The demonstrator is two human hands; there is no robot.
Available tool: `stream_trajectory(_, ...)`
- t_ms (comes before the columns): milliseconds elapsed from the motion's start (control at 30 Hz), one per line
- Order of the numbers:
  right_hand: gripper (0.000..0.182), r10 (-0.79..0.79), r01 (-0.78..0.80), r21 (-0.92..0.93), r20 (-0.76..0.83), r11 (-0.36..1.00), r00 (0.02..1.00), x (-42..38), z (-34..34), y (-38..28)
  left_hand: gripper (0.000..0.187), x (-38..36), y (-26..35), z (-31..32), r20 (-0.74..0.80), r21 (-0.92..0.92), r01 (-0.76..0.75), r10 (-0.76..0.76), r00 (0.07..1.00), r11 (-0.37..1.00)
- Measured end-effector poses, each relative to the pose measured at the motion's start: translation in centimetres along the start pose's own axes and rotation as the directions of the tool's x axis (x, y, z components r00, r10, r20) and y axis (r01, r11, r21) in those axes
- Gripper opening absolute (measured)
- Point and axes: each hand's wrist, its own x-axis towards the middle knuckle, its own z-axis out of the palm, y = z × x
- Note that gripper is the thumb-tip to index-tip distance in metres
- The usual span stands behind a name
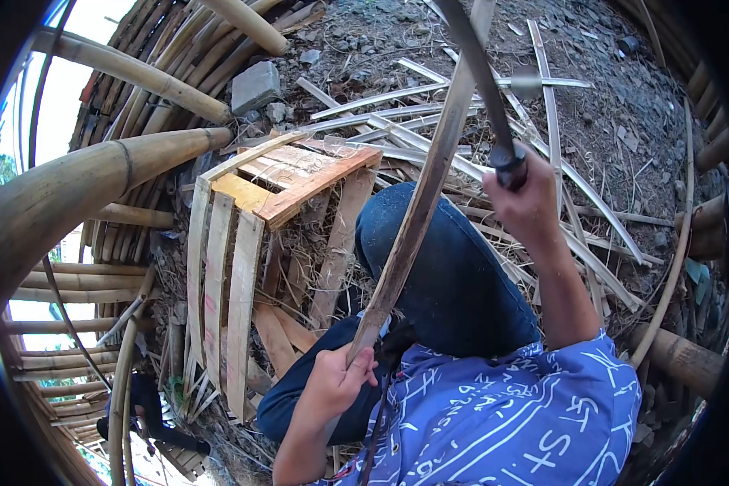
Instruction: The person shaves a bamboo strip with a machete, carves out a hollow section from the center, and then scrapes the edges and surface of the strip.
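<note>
My left hand (332, 387) is closed around the lower end of a long split bamboo strip (417, 219), which slants up across my bent knee and out at the top of the view. In my right hand (528, 201) is the dark handle of a machete (484, 77). Its long dark blade points up and away from me, crossing close to the bamboo strip near the top of the view. Left of my knee stands a wooden crate (300, 197) made of slats, with thin shavings around it.
Several pale bamboo strips (552, 121) lie criss-crossed on the dirt beyond my knee. A grey concrete block (255, 87) rests behind the crate. Thick bamboo poles (73, 190) jut in from the left. Another person (146, 409) is at the lower left.
</note>
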Motion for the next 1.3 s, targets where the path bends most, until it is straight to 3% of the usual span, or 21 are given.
stream_trajectory(67, 0.009, -0.151, 0.156, -0.054, 0.086, 0.986, 0.985, -0.8, 0.3, -1.5, 0.037, 0.5, 0.3, 0.1, -0.016, 0.032, -0.006, 0.006, 1.000, 0.999)
stream_trajectory(133, 0.010, -0.152, 0.172, -0.125, 0.158, 0.977, 0.976, -1.6, 0.3, -2.0, 0.035, 1.2, 1.6, 0.5, -0.045, 0.009, -0.015, 0.015, 0.999, 1.000)
stream_trajectory(200, 0.019, -0.334, 0.410, -0.310, 0.271, 0.858, 0.903, -2.1, 0.5, -1.8, 0.035, 1.8, 2.4, 0.6, -0.041, 0.154, -0.066, 0.073, 0.996, 0.986)
stream_trajectory(333, 0.027, -0.315, 0.445, -0.460, 0.334, 0.768, 0.888, -1.6, 0.5, -1.2, 0.035, 2.0, 2.7, 0.6, -0.033, 0.189, -0.068, 0.075, 0.997, 0.980)
stream_trajectory(433, 0.025, -0.348, 0.465, -0.444, 0.322, 0.766, 0.881, -0.1, 0.4, 0.5, 0.038, 1.6, 2.6, 1.0, -0.098, 0.314, -0.104, 0.141, 0.985, 0.944)
stream_trajectory(533, 0.016, -0.248, 0.266, -0.598, 0.114, 0.756, 0.962, 3.0, -0.5, 3.0, 0.038, 1.2, 2.4, 1.0, -0.102, 0.241, -0.122, 0.150, 0.983, 0.963)
stream_trajectory(600, 0.013, -0.247, 0.238, -0.622, 0.074, 0.746, 0.966, 4.5, -1.4, 4.0, 0.039, 1.2, 2.9, 1.3, -0.124, 0.245, -0.122, 0.155, 0.980, 0.962)
stream_trajectory(700, 0.012, -0.241, 0.228, -0.600, 0.060, 0.767, 0.969, 4.6, -1.2, 4.0, 0.038, 1.8, 2.6, 0.9, -0.054, 0.164, -0.102, 0.112, 0.992, 0.981)
stream_trajectory(800, 0.012, -0.205, 0.191, -0.595, 0.045, 0.781, 0.978, 3.5, -0.9, 3.3, 0.038, 1.9, 3.5, 1.1, -0.077, 0.182, -0.081, 0.097, 0.992, 0.980)
stream_trajectory(867, 0.012, -0.205, 0.197, -0.437, 0.028, 0.878, 0.978, 2.5, -0.7, 2.8, 0.038, 2.2, 3.7, 1.2, -0.085, 0.182, -0.083, 0.100, 0.991, 0.980)
stream_trajectory(933, 0.012, -0.140, 0.140, -0.356, 0.025, 0.924, 0.990, 0.9, -0.5, 0.3, 0.038, 2.5, 3.9, 1.2, -0.098, 0.180, -0.074, 0.093, 0.991, 0.981)
stream_trajectory(1000, 0.012, 0.199, -0.163, -0.228, 0.148, 0.960, 0.969, -0.7, -0.7, -2.7, 0.037, 3.3, 4.6, 0.9, -0.081, 0.289, -0.108, 0.137, 0.987, 0.951)
stream_trajectory(1033, 0.012, 0.196, -0.161, -0.227, 0.144, 0.960, 0.970, -1.5, -0.6, -2.9, 0.038, 3.7, 4.8, 0.9, -0.074, 0.298, -0.124, 0.153, 0.986, 0.946)
stream_trajectory(1100, 0.013, -0.076, 0.103, -0.173, 0.158, 0.980, 0.984, -2.8, -0.6, -2.9, 0.039, 4.8, 5.3, 1.1, -0.071, 0.279, -0.163, 0.189, 0.979, 0.946)
stream_trajectory(1200, 0.015, -0.187, 0.226, -0.173, 0.214, 0.959, 0.959, -4.0, -0.9, -3.4, 0.040, 6.3, 7.2, 1.7, -0.075, 0.269, -0.196, 0.223, 0.972, 0.943)
stream_trajectory(1300, 0.023, -0.275, 0.366, -0.315, 0.297, 0.876, 0.914, -4.2, -0.8, -3.1, 0.040, 7.4, 7.9, 2.2, -0.056, 0.380, -0.284, 0.329, 0.943, 0.880)
